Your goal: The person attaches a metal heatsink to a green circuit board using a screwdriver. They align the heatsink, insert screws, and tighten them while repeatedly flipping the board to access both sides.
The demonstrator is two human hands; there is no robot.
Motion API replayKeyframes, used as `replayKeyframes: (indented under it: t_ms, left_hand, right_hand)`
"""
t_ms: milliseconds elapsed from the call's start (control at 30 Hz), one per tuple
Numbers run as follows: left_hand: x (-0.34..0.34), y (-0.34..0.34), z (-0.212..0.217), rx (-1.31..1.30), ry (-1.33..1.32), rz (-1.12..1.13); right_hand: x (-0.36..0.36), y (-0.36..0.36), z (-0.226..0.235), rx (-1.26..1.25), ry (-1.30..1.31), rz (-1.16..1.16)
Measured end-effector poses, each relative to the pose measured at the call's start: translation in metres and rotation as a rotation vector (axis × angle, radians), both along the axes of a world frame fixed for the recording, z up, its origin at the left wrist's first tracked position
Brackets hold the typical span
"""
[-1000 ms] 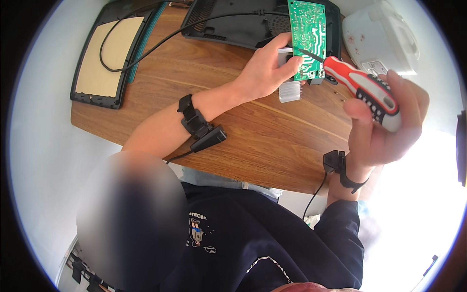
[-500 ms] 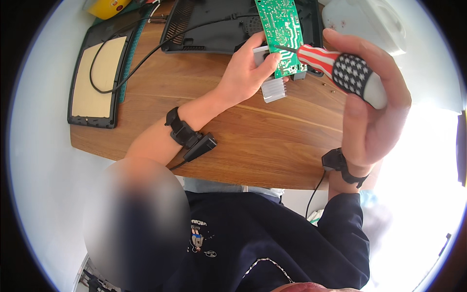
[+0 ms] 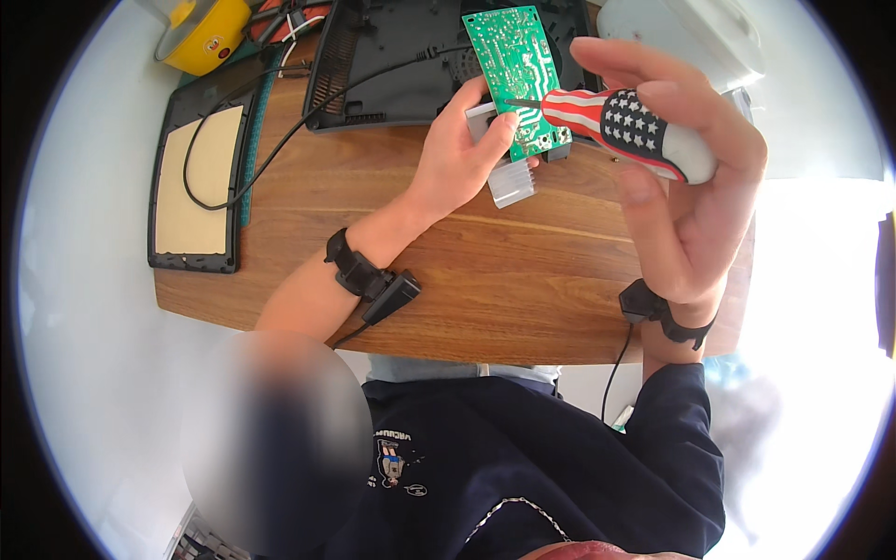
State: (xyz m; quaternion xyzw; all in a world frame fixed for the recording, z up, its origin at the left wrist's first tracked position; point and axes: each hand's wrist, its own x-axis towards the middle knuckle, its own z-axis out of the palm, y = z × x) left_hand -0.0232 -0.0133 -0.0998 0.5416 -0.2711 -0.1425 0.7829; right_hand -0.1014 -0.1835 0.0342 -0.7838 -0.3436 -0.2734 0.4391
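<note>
A green circuit board (image 3: 523,70) is gripped along its left edge by my left hand (image 3: 464,154), thumb on the solder side, with the other fingers hidden behind it. A finned metal heatsink (image 3: 512,184) sticks out below the board. My right hand (image 3: 695,163) holds a screwdriver (image 3: 635,124) whose stubby handle is red and white striped, with white stars on black. Its thin shaft points left, and the tip is at the board's face beside my left thumb; whether it touches, I cannot tell.
Behind the board lies a black plastic housing (image 3: 373,79) with vents, crossed by a black cable (image 3: 289,121). On the left, a black-framed panel with a tan sheet (image 3: 198,182) overlaps a green mat. A yellow pot (image 3: 203,42) and a white container (image 3: 686,42) stand at the back.
The board, both hands and the screwdriver sit slightly farther left in view. The whole scene has shifted a little, and the screwdriver tip stays at the board.
</note>
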Motion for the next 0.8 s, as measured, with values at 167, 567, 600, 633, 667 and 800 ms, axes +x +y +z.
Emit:
replayKeyframes:
  t_ms: [167,567,600,633,667,800]
  left_hand:
    - [-0.004,0.0,0.006,-0.034,0.06,-0.004]
    - [-0.008,0.004,0.013,-0.162,0.175,-0.023]
    - [-0.007,0.005,0.011,-0.159,0.173,-0.004]
    - [-0.006,0.007,0.01,-0.155,0.171,0.016]
    - [-0.006,0.006,0.011,-0.166,0.164,0.027]
    - [-0.004,0.006,0.014,-0.166,0.135,0.106]
  right_hand:
    - [-0.006,-0.008,0.018,-0.158,0.01,-0.015]
    - [-0.003,-0.021,0.015,-0.114,-0.089,0.041]
    - [-0.002,-0.02,0.013,-0.107,-0.098,0.039]
    - [0.0,-0.019,0.01,-0.097,-0.105,0.037]
    - [0.0,-0.019,0.008,-0.1,-0.113,0.028]
    - [-0.001,-0.012,0.001,-0.099,-0.14,-0.007]
